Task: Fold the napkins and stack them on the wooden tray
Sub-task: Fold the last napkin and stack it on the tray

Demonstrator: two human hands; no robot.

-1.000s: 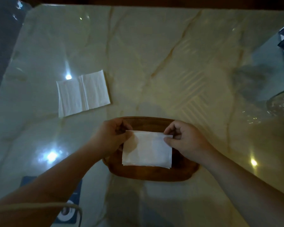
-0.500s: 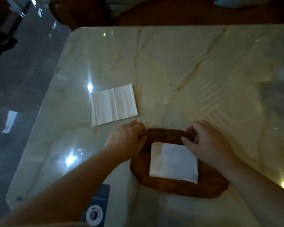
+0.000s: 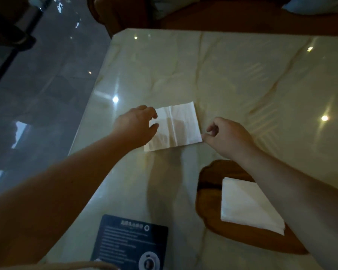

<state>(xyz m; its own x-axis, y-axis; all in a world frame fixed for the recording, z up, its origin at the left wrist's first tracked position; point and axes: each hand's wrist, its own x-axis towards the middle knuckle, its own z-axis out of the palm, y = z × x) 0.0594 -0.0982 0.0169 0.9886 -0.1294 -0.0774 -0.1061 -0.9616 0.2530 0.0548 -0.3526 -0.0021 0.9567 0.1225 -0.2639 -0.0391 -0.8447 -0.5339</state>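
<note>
Glossy cream marble with tan veins forms the tabletop (image 3: pixel 242 78), and ceiling lights glint off it in small bright spots. Beyond its left edge lies a dark, shiny tiled floor (image 3: pixel 37 90), and dim wooden furniture stands past the far edge.

Near the middle of the table an unfolded white napkin (image 3: pixel 180 126) lies flat, a crease running down it from far to near. The left hand (image 3: pixel 136 126) reaches in over the napkin's left part, covering that side; its fingers (image 3: pixel 151 112) are loosely spread and curved, with the thumb held apart from them above the paper. Whether the fingertips press on the sheet or are just above it cannot be told. The right hand (image 3: pixel 227 136) is at the napkin's near right corner, curled with thumb and forefinger drawn together right at that corner; the corner meets the fingertips, though whether paper is actually pinched between them is unclear.

Nearer and to the right sits the wooden tray (image 3: pixel 209 184), dark brown with a rounded, wavy rim. On it rests a folded napkin (image 3: pixel 244 207), white and roughly square, its right side hidden under the right forearm. It is well apart from both hands.

At the near edge of the table, left of the tray, lies a dark blue printed card (image 3: pixel 129 242) with lines of small text and a round emblem, too blurred to read.
</note>
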